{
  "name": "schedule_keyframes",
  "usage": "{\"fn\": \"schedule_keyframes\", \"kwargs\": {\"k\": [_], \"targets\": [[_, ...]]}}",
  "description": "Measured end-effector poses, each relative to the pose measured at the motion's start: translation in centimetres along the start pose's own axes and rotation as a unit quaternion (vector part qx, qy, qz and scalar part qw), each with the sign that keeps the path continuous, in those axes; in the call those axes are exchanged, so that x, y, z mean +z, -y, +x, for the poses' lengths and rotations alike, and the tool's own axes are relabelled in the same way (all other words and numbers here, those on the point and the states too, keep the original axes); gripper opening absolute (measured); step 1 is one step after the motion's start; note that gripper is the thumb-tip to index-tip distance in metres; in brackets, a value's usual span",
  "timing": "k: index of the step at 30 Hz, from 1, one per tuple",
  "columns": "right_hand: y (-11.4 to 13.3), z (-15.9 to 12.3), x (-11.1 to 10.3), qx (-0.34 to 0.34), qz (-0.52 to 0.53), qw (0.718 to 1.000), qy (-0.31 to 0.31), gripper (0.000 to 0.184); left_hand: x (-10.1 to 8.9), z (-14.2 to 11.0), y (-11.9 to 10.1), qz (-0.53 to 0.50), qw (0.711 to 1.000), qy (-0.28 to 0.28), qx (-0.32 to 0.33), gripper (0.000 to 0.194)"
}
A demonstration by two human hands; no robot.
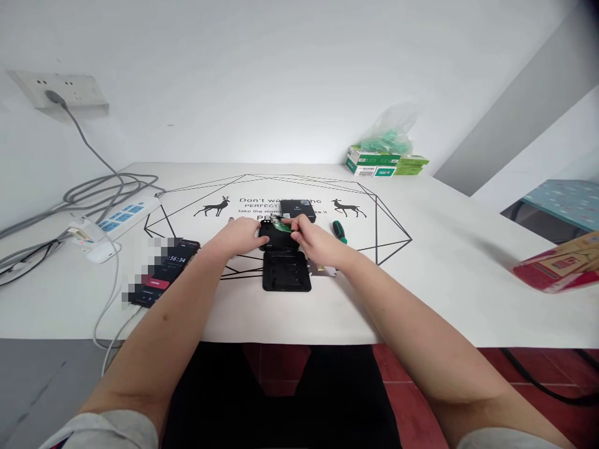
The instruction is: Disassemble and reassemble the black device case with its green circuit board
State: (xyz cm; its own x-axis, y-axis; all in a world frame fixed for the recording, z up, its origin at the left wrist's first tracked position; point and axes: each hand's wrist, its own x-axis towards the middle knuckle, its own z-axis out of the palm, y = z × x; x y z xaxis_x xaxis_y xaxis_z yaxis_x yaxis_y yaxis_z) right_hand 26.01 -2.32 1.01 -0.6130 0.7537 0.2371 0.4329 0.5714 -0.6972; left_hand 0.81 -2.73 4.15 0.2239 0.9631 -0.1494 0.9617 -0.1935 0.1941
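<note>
My left hand (pixel 239 237) grips the left side of a black plastic housing (pixel 281 241), its thumb lying over the near edge. My right hand (pixel 316 241) pinches a green circuit board (pixel 282 226), which is tilted over the housing. Whether the board touches the housing I cannot tell. Just in front, a flat black cover (pixel 287 272) lies on the table with its inner side up. Behind my hands is a black box (pixel 298 209) with a label. A green and black screwdriver handle (pixel 339 231) lies to the right. Partly under my right wrist are small parts (pixel 322 269).
A phone (pixel 163 272) lies at the left, near a white power strip (pixel 124 219) and coiled grey cable (pixel 110 184). Green boxes (pixel 374 163) topped by a plastic bag (pixel 390 134) stand at the back. A red package (pixel 556 265) sits at the right edge of the table.
</note>
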Motion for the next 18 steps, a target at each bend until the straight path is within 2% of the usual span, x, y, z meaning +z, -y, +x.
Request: {"fn": "schedule_keyframes", "kwargs": {"k": [3, 8, 12, 18], "targets": [[0.3, 0.4, 1.5, -0.008, -0.040, 0.999, 0.020, 0.006, -0.3, -0.2, -0.1, 0.009, 1.000, 0.013, 0.023, 0.033], [0.6, 1.1, 2.5, -0.019, -0.134, 0.990, 0.031, 0.010, -0.5, -0.3, -0.1, 0.037, 0.996, 0.026, 0.073, 0.036], [0.8, 1.7, 3.0, -0.014, -0.183, 0.982, 0.041, 0.011, -0.7, -0.4, -0.1, 0.028, 0.997, 0.033, 0.064, 0.035], [0.8, 2.0, 3.6, 0.001, -0.198, 0.979, 0.039, 0.011, -1.0, -0.6, -0.2, 0.005, 0.997, 0.044, 0.059, 0.040]]}}
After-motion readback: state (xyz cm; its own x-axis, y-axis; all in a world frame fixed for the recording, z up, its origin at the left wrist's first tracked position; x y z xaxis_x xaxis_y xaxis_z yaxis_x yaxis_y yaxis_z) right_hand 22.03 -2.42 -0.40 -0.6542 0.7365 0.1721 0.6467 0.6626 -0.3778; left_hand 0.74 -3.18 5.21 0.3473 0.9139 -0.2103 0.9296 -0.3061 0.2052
